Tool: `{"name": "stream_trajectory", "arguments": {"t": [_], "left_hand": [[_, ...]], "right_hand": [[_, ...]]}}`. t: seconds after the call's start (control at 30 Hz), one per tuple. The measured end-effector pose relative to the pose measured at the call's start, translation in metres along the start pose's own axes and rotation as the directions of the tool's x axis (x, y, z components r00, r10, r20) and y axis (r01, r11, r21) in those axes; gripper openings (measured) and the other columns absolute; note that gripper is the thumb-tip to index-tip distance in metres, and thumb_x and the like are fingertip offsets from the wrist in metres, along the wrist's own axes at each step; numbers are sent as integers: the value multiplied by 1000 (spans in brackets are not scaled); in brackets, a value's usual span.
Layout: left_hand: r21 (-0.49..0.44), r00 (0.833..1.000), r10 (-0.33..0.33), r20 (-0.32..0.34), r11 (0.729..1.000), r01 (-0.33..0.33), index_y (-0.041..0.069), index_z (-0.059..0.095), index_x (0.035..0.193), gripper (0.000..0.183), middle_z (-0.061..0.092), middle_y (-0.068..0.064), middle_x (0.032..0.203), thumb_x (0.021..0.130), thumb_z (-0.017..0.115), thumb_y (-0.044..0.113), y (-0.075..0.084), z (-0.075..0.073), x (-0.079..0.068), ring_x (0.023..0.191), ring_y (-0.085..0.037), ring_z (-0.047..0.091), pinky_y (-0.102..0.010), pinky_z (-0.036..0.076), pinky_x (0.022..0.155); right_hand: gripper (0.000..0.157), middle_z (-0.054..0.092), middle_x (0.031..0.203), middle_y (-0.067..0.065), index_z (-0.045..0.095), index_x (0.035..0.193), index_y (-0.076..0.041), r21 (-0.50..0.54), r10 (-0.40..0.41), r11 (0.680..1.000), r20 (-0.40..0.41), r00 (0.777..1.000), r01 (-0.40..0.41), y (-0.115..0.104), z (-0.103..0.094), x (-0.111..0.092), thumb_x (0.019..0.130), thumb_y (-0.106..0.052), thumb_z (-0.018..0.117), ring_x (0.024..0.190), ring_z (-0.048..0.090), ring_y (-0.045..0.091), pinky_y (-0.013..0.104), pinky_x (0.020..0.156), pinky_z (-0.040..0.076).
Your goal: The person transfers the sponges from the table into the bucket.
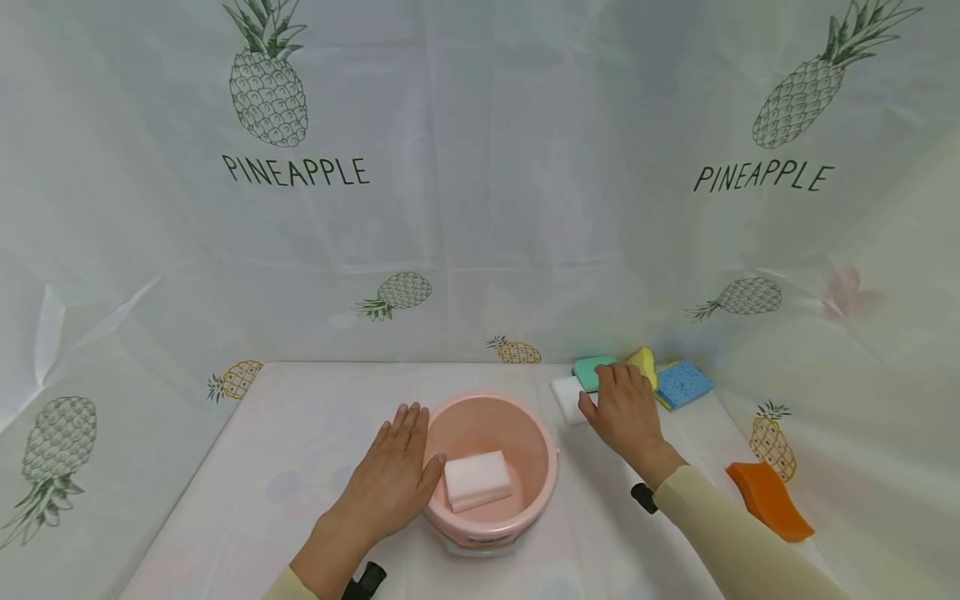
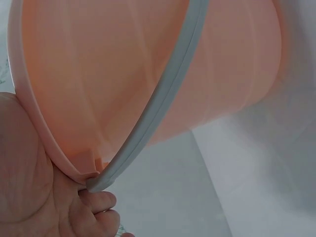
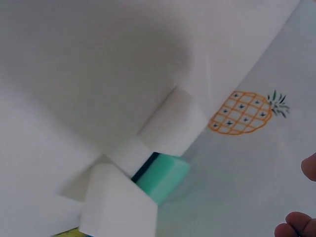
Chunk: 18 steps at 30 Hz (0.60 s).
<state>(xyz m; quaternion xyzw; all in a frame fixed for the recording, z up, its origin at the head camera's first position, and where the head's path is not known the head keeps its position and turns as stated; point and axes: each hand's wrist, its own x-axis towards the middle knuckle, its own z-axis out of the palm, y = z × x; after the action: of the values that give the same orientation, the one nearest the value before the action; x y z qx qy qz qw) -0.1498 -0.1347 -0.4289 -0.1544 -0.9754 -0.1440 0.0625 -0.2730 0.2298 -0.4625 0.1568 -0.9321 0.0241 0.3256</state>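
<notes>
A pink bucket stands on the table with a white sponge block lying inside. My left hand rests against the bucket's left rim, fingers straight, thumb reaching over the edge. Its palm meets the rim beside the grey handle in the left wrist view. Over the sponges at the back right hovers my right hand, fingers loosely bent with nothing between them. Near it lie a white sponge, a green sponge and a yellow sponge. Two white blocks, one a front block, show in the right wrist view.
A blue sponge with a yellow layer lies right of the yellow one. Toward the table's right edge sits an orange sponge. A pineapple-printed sheet hangs behind the white-covered table.
</notes>
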Motion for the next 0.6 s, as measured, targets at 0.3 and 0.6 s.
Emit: {"name": "stream_trajectory", "arguments": {"t": [0.3,0.6], "left_hand": [[-2,1000,-4,0,1000,4,-2,25,153,71,23,-21,160,103,39,46,0,0,0,150,-34,18,-52,21,120],[-1,1000,-9,5,1000,9,-1,24,153,71,23,-20,160,103,36,48,-1,2,0,150,-32,16,-51,21,121]], "right_hand": [[50,55,88,20,56,102,6,-31,25,999,33,999,-24,16,13,-7,83,-38,69,83,51,38,47,64,43],[54,53,88,18,55,97,5,-57,86,995,154,984,-78,18,33,-13,83,-46,68,83,49,38,47,65,44]]}}
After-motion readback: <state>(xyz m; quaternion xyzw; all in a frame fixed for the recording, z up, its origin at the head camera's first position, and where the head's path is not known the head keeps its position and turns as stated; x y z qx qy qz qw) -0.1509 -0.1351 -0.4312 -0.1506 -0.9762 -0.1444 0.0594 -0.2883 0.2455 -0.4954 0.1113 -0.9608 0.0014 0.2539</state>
